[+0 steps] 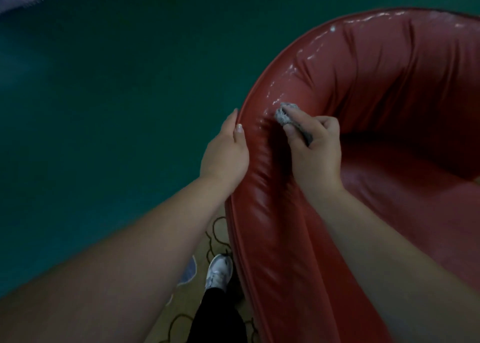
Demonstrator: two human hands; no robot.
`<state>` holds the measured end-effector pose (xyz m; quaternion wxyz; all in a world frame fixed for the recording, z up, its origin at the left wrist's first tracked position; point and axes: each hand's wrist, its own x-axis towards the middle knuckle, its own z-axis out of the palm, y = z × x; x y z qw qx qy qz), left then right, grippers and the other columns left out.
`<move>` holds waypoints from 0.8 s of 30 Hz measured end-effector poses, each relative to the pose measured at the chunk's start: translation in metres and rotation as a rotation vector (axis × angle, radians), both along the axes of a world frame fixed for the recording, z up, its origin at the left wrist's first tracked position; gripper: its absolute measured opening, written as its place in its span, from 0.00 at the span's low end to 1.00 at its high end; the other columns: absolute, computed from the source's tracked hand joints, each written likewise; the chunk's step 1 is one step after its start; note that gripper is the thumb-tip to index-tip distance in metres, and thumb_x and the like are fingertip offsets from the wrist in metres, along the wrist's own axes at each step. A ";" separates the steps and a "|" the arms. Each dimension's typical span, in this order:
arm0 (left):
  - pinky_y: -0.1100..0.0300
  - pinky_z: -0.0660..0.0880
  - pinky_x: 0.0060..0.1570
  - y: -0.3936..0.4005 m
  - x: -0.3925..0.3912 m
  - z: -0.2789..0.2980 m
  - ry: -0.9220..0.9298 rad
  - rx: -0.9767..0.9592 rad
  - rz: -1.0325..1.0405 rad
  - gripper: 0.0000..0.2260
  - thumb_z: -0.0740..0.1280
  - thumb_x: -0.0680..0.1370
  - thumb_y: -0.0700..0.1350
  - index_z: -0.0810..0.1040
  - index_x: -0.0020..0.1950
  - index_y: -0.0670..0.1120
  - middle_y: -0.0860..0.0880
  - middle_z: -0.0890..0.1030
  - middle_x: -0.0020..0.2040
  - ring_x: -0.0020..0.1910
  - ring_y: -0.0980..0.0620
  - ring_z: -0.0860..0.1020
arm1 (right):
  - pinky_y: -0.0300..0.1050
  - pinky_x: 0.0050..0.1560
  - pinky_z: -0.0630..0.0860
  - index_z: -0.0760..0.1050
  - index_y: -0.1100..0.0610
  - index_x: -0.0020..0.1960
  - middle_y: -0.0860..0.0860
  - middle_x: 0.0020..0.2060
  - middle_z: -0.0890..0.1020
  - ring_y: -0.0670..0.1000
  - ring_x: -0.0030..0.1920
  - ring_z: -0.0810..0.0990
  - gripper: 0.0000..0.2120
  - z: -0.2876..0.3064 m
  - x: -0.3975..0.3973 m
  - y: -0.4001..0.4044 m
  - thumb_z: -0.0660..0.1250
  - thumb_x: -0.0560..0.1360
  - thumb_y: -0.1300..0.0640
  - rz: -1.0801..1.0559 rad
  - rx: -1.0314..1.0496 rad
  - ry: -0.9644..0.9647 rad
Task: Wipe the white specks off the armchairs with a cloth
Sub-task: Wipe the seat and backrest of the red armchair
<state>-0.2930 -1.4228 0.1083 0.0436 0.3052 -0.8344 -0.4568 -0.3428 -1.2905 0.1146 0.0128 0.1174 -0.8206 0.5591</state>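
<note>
My right hand (pixel 315 150) pinches the grey cloth (pixel 285 114) on the red armchair (pixel 272 225) rim; my left hand (pixel 227 153) grips its edge; if I rub too lightly, the white specks (pixel 315 41) farther along might stay.

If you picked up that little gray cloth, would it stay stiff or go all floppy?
Probably floppy: the gray cloth is bunched into a wad under the right hand, so it seems to crumple easily. It looks light, since fingertips alone hold it. Its nubby surface likely grips the shiny red armchair rather than sliding.
</note>
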 end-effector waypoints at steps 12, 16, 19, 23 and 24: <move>0.63 0.62 0.70 -0.025 -0.041 -0.012 0.171 0.224 -0.038 0.17 0.53 0.84 0.46 0.70 0.72 0.51 0.54 0.73 0.69 0.68 0.59 0.70 | 0.48 0.49 0.75 0.80 0.45 0.58 0.51 0.48 0.68 0.53 0.47 0.72 0.16 -0.008 0.001 -0.024 0.69 0.75 0.61 0.006 0.275 0.212; 0.69 0.62 0.67 -0.029 -0.041 -0.016 0.175 0.229 -0.052 0.17 0.53 0.84 0.46 0.70 0.72 0.52 0.55 0.74 0.68 0.66 0.63 0.70 | 0.49 0.50 0.75 0.81 0.48 0.57 0.54 0.47 0.69 0.55 0.46 0.73 0.15 -0.003 -0.037 -0.038 0.69 0.75 0.63 -0.081 0.307 0.195; 0.69 0.63 0.66 -0.029 -0.042 -0.017 0.187 0.223 -0.069 0.18 0.53 0.84 0.46 0.70 0.73 0.53 0.57 0.74 0.68 0.66 0.64 0.70 | 0.43 0.54 0.74 0.81 0.48 0.58 0.52 0.48 0.69 0.53 0.48 0.73 0.14 0.004 -0.070 -0.048 0.68 0.75 0.62 -0.156 0.240 0.117; 0.74 0.62 0.63 -0.030 -0.041 -0.018 0.183 0.218 -0.072 0.17 0.53 0.84 0.46 0.69 0.73 0.54 0.56 0.74 0.68 0.66 0.62 0.70 | 0.48 0.48 0.75 0.80 0.48 0.58 0.53 0.48 0.68 0.52 0.46 0.72 0.14 -0.004 -0.026 -0.034 0.66 0.76 0.61 -0.032 0.305 0.190; 0.74 0.62 0.63 -0.030 -0.042 -0.017 0.179 0.224 -0.069 0.17 0.53 0.84 0.46 0.69 0.73 0.54 0.56 0.73 0.68 0.66 0.62 0.70 | 0.47 0.47 0.75 0.79 0.46 0.59 0.51 0.48 0.68 0.51 0.47 0.72 0.14 -0.005 -0.007 -0.030 0.65 0.77 0.59 0.001 0.316 0.196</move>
